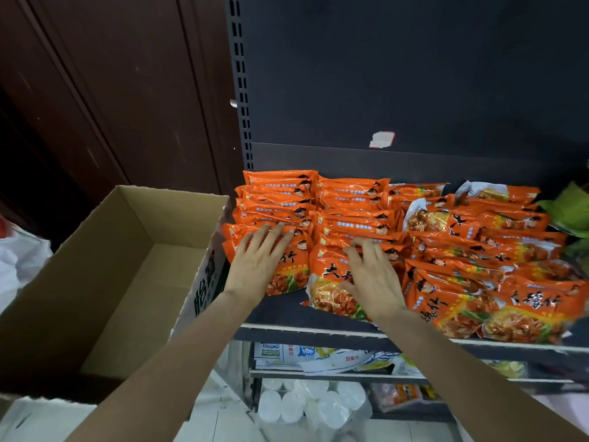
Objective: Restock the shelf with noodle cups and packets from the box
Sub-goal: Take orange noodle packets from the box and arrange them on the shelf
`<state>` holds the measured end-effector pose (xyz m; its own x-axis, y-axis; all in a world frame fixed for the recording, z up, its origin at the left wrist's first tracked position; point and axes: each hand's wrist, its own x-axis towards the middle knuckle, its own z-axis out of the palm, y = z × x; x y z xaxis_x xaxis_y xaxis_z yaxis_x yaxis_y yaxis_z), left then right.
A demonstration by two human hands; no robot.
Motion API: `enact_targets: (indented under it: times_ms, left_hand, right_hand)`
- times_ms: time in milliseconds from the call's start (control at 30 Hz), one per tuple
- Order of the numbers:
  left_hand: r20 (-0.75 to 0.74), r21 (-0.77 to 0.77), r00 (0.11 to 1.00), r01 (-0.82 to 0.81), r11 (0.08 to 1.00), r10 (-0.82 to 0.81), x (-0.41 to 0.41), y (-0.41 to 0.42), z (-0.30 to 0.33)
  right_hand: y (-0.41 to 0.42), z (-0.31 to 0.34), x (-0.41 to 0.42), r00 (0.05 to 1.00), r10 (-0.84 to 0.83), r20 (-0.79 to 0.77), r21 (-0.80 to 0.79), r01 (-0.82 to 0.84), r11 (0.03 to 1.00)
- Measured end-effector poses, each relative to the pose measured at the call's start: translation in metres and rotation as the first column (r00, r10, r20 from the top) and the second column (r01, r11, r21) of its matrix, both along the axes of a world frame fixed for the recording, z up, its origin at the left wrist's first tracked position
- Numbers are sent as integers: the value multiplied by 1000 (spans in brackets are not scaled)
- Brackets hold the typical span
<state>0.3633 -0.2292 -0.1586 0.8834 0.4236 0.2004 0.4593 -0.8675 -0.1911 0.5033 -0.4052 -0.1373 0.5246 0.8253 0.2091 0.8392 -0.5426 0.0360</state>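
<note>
Shelf: a dark metal shelf (280, 309) against a dark slotted back panel (414, 74), its deck crowded with rows of orange noodle packets (357, 202)
Packets: stacked in overlapping rows from the back panel to the front lip; the two left rows lie fairly square, the rows to the right lie looser and tilted, some reaching the front edge
Left hand: the left hand (258, 261) lies flat, fingers straight and spread, pressing on the leftmost front stack of packets; it grasps nothing
Right hand: the right hand (371, 275) rests palm down on the front packet (331, 282) of the second row, fingers slightly bent at the tips and touching the packets just behind; no packet is gripped
Box: an open cardboard box (105, 266) sits just left of the shelf, its printed side wall against the shelf's end; its bottom shows bare, no packets visible inside
Green pack: a green wrapper (567, 208) at the shelf's far right edge, beside the orange packets
Lower shelves: white and blue bags (318, 357) on the tier below; white cups (299, 406) wrapped in clear plastic beneath that
Left background: a dark brown wooden panel (111, 90) behind the box; a white plastic bag (19, 260) at the frame's left edge
</note>
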Motion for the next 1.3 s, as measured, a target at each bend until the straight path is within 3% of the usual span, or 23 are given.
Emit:
enact_targets:
  times_ms: [200, 433, 800, 1033, 1300]
  left_hand:
    - [-22, 19, 1000, -16, 1000, 16, 3, 0, -4]
    - [-40, 13, 999, 9, 1000, -8, 0, 1, -2]
    - [-87, 59, 996, 11, 998, -6, -6, -8, 2]
    - [-106, 39, 994, 18, 999, -14, -3, -7, 9]
    - [36, -183, 999, -14, 983, 21, 3, -27, 18]
  right_hand:
    - [-1, -9, 0, 998, 45, 44, 63, -48, 997]
    - [-2, -4, 12, 963, 174, 203, 82, -194, 978]
    - [-10, -16, -1, 994, 103, 26, -54, -101, 993]
    - [-4, -15, -1, 989, 78, 123, -72, -69, 995]
    - [-5, -5, -7, 996, 87, 27, -154, -82, 985]
